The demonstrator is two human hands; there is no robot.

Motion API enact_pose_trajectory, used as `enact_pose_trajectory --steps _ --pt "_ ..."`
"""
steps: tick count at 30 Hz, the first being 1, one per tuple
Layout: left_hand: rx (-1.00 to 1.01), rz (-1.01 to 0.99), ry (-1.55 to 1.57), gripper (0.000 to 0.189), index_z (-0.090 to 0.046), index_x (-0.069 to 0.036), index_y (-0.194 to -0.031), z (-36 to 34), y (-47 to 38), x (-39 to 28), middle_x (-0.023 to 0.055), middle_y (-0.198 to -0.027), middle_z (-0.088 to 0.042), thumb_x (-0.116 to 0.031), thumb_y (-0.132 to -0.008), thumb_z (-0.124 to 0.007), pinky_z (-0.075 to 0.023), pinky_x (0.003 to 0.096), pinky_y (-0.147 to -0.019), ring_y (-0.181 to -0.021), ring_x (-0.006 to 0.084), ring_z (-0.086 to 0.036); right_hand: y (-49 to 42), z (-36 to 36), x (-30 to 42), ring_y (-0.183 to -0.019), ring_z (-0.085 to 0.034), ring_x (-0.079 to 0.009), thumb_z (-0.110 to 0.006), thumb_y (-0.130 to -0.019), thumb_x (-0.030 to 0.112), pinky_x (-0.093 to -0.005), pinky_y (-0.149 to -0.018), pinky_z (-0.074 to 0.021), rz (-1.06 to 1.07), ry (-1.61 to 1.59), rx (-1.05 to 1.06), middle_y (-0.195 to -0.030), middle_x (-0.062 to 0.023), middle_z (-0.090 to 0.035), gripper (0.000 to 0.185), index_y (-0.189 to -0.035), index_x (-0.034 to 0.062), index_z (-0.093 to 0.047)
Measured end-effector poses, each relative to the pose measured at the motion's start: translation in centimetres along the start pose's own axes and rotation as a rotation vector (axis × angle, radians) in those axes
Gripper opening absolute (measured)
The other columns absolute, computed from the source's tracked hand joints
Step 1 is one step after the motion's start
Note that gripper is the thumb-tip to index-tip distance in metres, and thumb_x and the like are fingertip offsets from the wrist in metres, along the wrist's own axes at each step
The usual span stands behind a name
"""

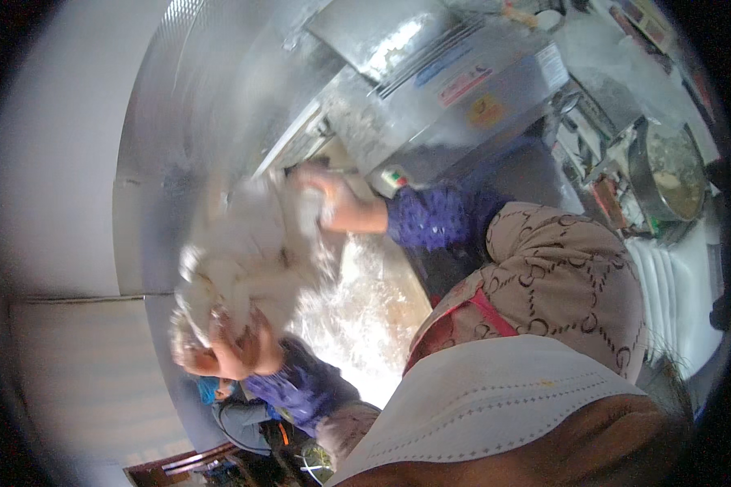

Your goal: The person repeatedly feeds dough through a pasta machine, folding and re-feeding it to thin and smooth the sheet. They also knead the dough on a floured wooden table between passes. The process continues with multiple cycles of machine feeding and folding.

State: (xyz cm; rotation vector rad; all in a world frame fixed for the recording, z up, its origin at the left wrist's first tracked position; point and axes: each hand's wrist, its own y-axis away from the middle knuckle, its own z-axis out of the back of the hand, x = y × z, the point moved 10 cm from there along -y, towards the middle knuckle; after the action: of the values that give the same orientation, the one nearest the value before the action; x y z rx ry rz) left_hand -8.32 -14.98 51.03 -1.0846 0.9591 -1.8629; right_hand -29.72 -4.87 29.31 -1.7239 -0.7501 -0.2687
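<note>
A cream-white soft mass (243,262), probably dough, stretches between my two raised hands and is blurred by motion. My left hand (237,350) grips its lower left end, with fingers curled into it. Farther up, my right hand (335,198) is closed around its other end, where blur hides the fingertips. Below them lies a worktop (377,292) dusted with white powder that looks like flour. Purple sleeve covers (432,216) enclose both forearms.
Metal equipment (457,91) bearing stickers stands beyond my right arm. A round metal pot (670,170) and stacked white trays (670,286) are at the right. Another person (243,420) in a blue cap is in the background, lower left. A small container (390,179) stands near my right sleeve.
</note>
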Motion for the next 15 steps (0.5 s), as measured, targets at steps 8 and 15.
enact_pose_trajectory --steps 8,15 --pt "0.276 -0.601 0.008 0.04 -0.06 -0.018 -0.12 -30.8 -18.2 -12.7 0.0099 -0.128 -0.059 -0.013 -0.081 -0.068 -0.0535 0.046 -0.086 -0.111 0.034 -0.06 -13.4 26.5 0.4 -0.138 -0.033 -0.0417 -0.071 -0.081 0.028 -0.0539 -0.111 -0.0311 -0.177 1.159 0.135 -0.15 -0.0202 -0.036 0.071 -0.142 0.0046 -0.044" --pt "0.721 -0.456 -0.039 0.034 -0.063 -0.014 -0.123 -45.6 -8.0 -18.7 0.01 -0.138 -0.053 -0.011 -0.09 -0.055 -0.0577 0.0395 -0.078 -0.11 0.0287 -0.06 4.5 39.6 4.8 -0.129 -0.045 -0.0409 -0.071 -0.081 0.018 -0.0472 -0.109 -0.0355 -0.304 0.968 0.224 -0.139 -0.0225 -0.049 0.051 -0.129 0.006 -0.06"
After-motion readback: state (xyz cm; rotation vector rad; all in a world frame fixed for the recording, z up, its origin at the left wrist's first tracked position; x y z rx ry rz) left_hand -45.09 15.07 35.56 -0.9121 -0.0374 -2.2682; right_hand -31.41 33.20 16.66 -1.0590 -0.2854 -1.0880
